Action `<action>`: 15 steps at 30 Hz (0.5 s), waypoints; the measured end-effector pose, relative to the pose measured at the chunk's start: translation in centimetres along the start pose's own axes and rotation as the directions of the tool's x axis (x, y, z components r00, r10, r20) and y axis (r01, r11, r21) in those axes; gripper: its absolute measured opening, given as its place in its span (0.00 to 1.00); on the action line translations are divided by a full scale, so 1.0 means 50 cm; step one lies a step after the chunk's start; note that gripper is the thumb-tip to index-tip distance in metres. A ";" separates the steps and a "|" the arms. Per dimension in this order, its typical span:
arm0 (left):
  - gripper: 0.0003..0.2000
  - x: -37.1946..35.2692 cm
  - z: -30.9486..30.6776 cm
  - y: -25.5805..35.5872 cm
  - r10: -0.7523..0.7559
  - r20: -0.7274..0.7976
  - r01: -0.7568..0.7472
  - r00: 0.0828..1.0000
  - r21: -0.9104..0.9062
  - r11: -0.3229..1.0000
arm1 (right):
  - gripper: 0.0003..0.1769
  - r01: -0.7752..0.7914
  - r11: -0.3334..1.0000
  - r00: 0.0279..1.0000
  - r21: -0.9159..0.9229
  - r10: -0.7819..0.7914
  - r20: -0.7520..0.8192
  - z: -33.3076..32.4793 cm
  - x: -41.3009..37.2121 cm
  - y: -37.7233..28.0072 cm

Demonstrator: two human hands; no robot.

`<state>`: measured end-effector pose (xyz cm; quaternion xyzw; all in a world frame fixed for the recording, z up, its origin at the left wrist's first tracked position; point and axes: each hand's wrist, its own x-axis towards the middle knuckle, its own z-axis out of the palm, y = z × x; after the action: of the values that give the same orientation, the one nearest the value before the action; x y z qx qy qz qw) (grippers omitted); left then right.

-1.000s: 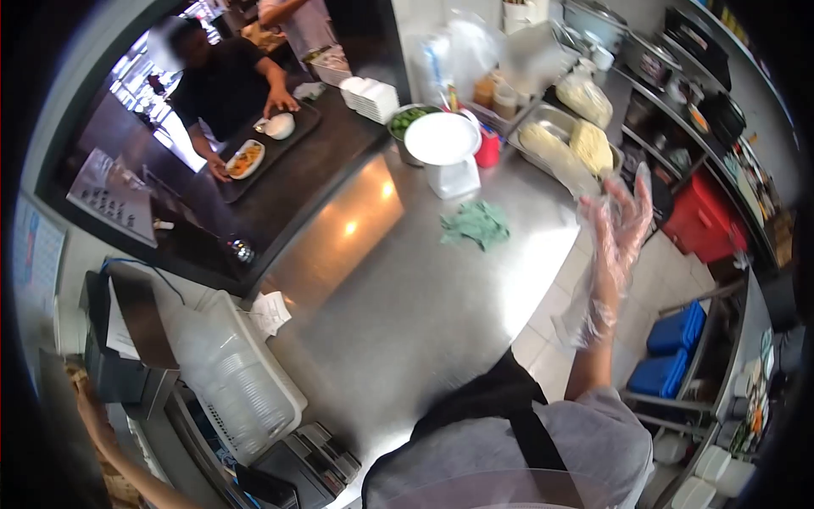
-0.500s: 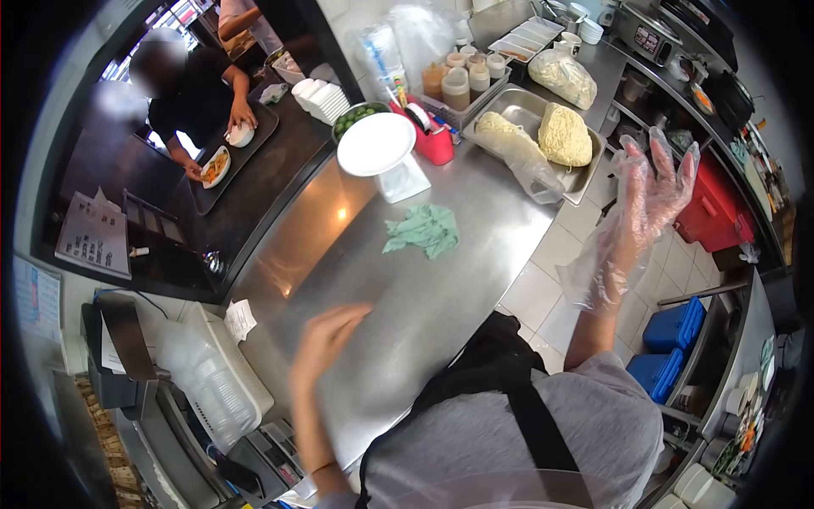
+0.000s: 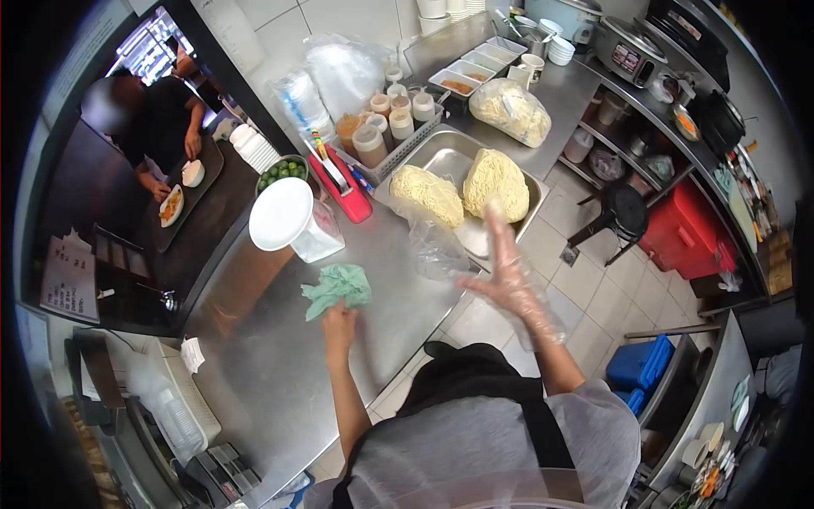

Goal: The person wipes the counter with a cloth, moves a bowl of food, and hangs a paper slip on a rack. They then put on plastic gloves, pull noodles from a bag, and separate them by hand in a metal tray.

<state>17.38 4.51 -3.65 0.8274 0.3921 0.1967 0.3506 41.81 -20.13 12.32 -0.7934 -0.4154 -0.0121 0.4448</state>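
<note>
My bare left hand [image 3: 339, 323] is closed on the near edge of a crumpled green cloth [image 3: 337, 288] on the steel counter [image 3: 254, 365]. My right hand [image 3: 511, 284] wears a clear plastic glove and hangs, fingers apart and holding nothing, in front of the metal tray [image 3: 532, 212]. Two mounds of pale noodles lie in that tray: the left mound [image 3: 426, 193] is partly in a clear bag [image 3: 435, 246], the right mound [image 3: 496, 185] is bare. A scale with a round white plate [image 3: 281, 214] stands just beyond the cloth.
Beyond the scale are a bowl of green limes [image 3: 282, 172], a red tape dispenser [image 3: 343, 188] and a basket of sauce bottles [image 3: 370, 144]. Bagged noodles [image 3: 510, 112] lie behind the tray. A person [image 3: 161, 110] handles bowls beyond the opening. A black stool [image 3: 625, 209] stands right.
My left hand has moved forward and taken hold of the cloth. My gloved right hand has come down and left, nearer the noodle tray. The view has shifted to the right.
</note>
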 end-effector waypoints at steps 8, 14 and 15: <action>0.18 -0.066 0.079 0.331 0.277 0.206 0.001 0.939 -0.803 0.596 | 0.31 -0.052 0.935 0.995 0.350 0.018 0.100 0.137 0.026 0.029; 0.20 0.042 0.132 0.381 0.037 0.202 0.184 0.979 -0.943 0.277 | 0.27 0.280 0.896 0.951 0.344 -0.308 0.026 0.150 0.013 -0.002; 0.20 0.049 0.129 0.402 -0.034 0.197 0.197 0.980 -0.928 0.317 | 0.25 0.205 0.888 0.962 0.412 -0.259 0.080 0.130 0.017 -0.012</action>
<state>33.02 -5.29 6.86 0.4516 0.2372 0.3031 0.8050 39.69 -14.77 9.14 -0.6292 -0.5298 0.0724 0.5641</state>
